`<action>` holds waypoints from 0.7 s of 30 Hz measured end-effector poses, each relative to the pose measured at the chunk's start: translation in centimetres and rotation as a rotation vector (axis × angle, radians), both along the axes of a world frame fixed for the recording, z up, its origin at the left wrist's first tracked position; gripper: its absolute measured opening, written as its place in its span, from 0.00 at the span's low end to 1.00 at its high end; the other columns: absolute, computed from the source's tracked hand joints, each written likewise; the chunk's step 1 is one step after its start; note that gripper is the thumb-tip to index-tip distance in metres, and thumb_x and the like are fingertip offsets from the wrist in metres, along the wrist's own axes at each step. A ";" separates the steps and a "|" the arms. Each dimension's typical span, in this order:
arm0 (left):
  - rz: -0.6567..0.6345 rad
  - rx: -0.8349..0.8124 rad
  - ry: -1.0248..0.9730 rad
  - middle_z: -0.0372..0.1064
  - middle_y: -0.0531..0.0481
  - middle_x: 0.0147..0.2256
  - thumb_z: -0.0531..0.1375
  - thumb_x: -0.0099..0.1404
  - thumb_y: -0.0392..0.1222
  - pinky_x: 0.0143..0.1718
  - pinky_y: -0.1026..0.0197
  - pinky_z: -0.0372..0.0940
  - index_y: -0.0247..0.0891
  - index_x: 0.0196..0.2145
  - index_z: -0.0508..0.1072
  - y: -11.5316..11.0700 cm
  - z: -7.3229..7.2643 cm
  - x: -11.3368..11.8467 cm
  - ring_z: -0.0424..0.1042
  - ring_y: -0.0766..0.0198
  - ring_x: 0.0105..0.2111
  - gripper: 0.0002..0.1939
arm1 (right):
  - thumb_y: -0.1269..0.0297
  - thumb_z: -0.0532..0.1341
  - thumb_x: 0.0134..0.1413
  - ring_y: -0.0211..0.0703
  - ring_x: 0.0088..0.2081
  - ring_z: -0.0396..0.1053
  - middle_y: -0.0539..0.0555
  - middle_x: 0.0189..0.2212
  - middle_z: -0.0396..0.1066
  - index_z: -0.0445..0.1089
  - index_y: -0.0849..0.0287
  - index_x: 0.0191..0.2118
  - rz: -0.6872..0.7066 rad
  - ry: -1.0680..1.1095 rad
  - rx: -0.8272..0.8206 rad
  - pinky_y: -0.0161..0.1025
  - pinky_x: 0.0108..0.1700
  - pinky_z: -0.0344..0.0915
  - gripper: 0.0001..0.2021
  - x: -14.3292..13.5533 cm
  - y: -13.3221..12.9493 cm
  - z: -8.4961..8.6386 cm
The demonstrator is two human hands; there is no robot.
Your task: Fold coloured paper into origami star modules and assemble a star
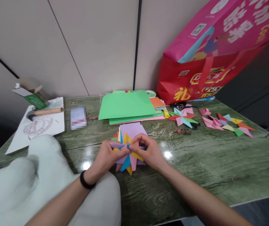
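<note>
Both my hands hold a many-pointed folded paper star (132, 161) of yellow, blue, pink and purple pieces above the green table. My left hand (109, 154) grips its left side, thumb pressed at the centre. From the right, my right hand (150, 152) pinches it, its thumb also near the middle. Some fingertips are hidden behind the paper. Just behind the star lie purple paper sheets (134, 128), with other coloured paper edges showing at their left.
Green paper sheets (127, 105) lie at the back. Folded paper stars (183, 117) and loose pieces (211, 122) are to the right, below a red gift bag (195, 78). At left are a white board (19, 138), a wooden-handled tool (52, 110) and a large white figure (45, 157).
</note>
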State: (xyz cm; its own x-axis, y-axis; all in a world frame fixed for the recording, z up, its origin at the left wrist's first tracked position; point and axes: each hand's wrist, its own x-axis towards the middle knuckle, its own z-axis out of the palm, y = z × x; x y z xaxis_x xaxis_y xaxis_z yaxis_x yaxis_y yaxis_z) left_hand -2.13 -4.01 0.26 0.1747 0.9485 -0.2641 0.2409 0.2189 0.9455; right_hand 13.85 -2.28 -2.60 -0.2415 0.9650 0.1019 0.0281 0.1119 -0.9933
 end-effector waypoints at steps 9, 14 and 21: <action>-0.053 0.005 0.041 0.62 0.55 0.10 0.62 0.51 0.43 0.12 0.70 0.46 0.34 0.14 0.66 0.0 0.0 0.3 0.57 0.72 0.10 0.14 | 0.64 0.69 0.33 0.32 0.20 0.61 0.43 0.20 0.65 0.63 0.57 0.38 0.028 0.285 -0.317 0.30 0.23 0.57 0.21 -0.1 -0.1 -0.6; -0.049 0.008 0.089 0.59 0.55 0.11 0.61 0.51 0.44 0.13 0.70 0.46 0.33 0.14 0.65 -0.1 0.2 0.4 0.55 0.73 0.12 0.15 | 0.60 0.69 0.33 0.33 0.22 0.63 0.48 0.23 0.69 0.69 0.61 0.29 0.075 0.224 -0.358 0.32 0.26 0.60 0.15 -0.1 0.0 -0.8; -0.062 0.058 0.156 0.59 0.55 0.15 0.63 0.49 0.47 0.16 0.70 0.46 0.31 0.17 0.70 0.2 -0.5 0.0 0.54 0.72 0.16 0.15 | 0.58 0.70 0.30 0.31 0.19 0.59 0.46 0.18 0.66 0.69 0.63 0.23 0.139 0.169 -0.384 0.30 0.22 0.55 0.15 -0.1 -0.1 -0.1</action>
State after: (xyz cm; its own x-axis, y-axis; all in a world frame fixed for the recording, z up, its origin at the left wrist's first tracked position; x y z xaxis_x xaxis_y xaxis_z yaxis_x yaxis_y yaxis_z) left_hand -2.16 -3.84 -0.22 0.1943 0.9516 -0.2380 0.3973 0.1455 0.9061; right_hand 13.75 -2.37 -2.67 -0.3827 0.9001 -0.2082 -0.1274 -0.2746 -0.9531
